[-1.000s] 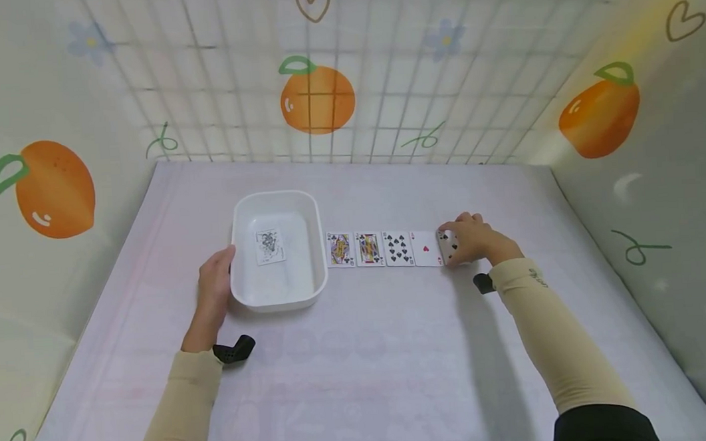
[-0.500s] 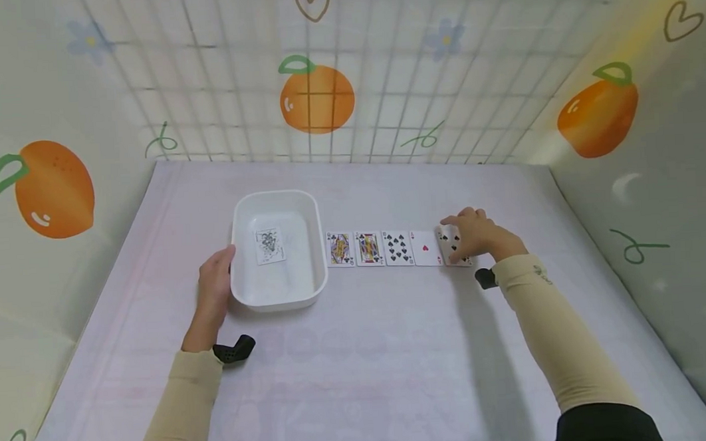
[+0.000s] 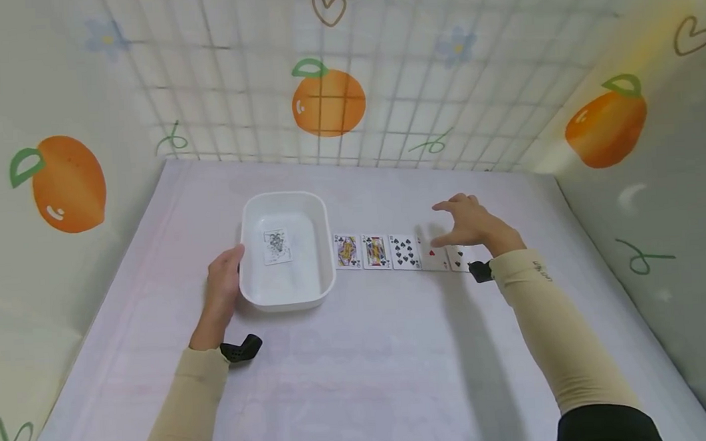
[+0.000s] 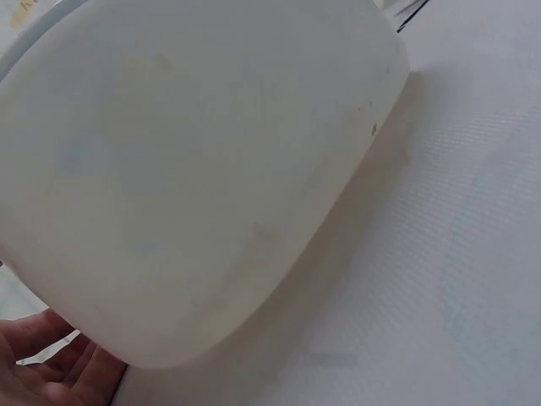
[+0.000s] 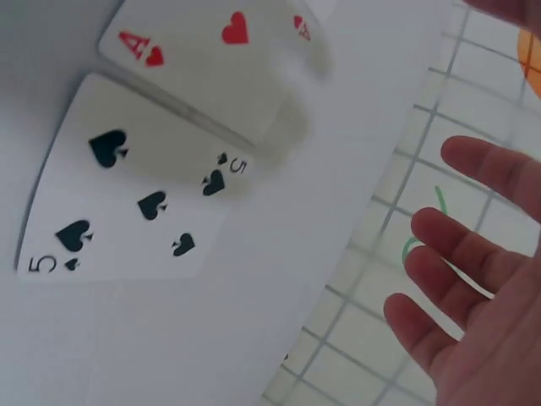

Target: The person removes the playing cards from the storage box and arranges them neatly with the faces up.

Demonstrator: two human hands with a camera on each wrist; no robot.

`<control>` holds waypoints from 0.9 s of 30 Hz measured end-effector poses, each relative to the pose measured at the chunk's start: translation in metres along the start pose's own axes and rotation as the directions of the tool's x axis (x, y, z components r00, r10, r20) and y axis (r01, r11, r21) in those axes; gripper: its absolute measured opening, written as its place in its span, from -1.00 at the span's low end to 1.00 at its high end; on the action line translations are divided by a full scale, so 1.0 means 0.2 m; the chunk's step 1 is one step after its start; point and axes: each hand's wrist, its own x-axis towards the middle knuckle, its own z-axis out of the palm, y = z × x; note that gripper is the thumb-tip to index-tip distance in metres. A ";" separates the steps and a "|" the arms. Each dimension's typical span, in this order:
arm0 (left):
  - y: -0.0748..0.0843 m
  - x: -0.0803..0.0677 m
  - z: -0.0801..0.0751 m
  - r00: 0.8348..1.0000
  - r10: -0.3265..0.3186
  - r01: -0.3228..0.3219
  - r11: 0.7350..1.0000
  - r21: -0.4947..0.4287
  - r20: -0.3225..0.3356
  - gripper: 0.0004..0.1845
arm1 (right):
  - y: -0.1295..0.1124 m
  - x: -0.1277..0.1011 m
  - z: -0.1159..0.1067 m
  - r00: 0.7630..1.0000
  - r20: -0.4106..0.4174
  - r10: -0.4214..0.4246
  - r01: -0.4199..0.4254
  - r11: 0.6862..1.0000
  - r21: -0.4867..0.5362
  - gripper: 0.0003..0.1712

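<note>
Taking the white tub (image 3: 286, 250) as landmark on the table (image 3: 360, 353): nearest the viewer, the left hand (image 3: 224, 286) rests against the tub's left wall, fingers laid along it rather than curled round it, as the left wrist view also shows. Inside the tub one face card (image 3: 276, 246) lies flat near its far left part. Just right of the tub runs a row of face-up cards: a queen (image 3: 347, 251), a king (image 3: 375, 251), a nine of spades (image 3: 404, 252), an ace of hearts (image 3: 433, 257) and, farthest from the tub, a five of spades (image 3: 459, 257). In the right wrist view the ace overlaps a corner of the five. The right hand (image 3: 469, 222) hovers above that far end of the row, fingers spread and straight, holding nothing, clear of the cards. The risk I judge here: with the ace lying over the five, a fingertip set down on either card could drag both and skew the row; flat cards on this cloth are also hard to get under, so a pinch could slip or bend a corner.
</note>
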 end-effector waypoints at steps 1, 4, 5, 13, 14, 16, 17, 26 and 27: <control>0.00 0.00 0.00 1.000 0.004 -0.004 1.000 -0.002 0.000 -0.35 | -0.01 0.00 0.00 1.000 -0.001 -0.004 0.004 1.000 -0.002 -0.01; 0.01 0.00 0.00 1.000 0.012 -0.012 1.000 -0.011 -0.004 -0.37 | -0.04 0.02 0.00 1.000 -0.010 -0.020 0.020 1.000 -0.007 0.00; 0.01 0.00 0.00 1.000 0.011 -0.011 1.000 -0.017 -0.004 -0.37 | -0.05 0.02 0.00 1.000 -0.013 -0.028 0.028 1.000 -0.010 0.01; 0.01 0.01 0.00 1.000 0.006 -0.006 1.000 -0.020 -0.007 -0.37 | -0.14 0.08 0.00 0.996 -0.052 -0.067 0.066 0.998 -0.024 0.00; 0.00 0.02 0.00 1.000 0.004 -0.005 1.000 -0.024 -0.010 -0.38 | -0.15 0.09 0.00 0.996 -0.055 -0.072 0.071 0.997 -0.024 0.00; 0.00 0.02 0.00 1.000 0.006 -0.007 1.000 -0.025 -0.011 -0.38 | -0.18 0.10 0.00 0.995 -0.055 -0.082 0.080 0.996 -0.023 0.00; 0.00 0.02 0.00 1.000 0.008 -0.008 1.000 -0.026 -0.011 -0.39 | -0.19 0.11 -0.01 0.995 -0.054 -0.083 0.082 0.996 -0.020 0.00; 0.00 0.02 0.00 1.000 0.018 -0.019 0.999 -0.036 -0.012 -0.39 | -0.30 0.17 0.00 0.991 -0.046 -0.128 0.127 0.992 -0.028 0.02; 0.00 0.02 0.00 1.000 0.023 -0.023 0.999 -0.037 -0.014 -0.38 | -0.32 0.18 0.00 0.990 -0.044 -0.135 0.134 0.991 -0.026 0.02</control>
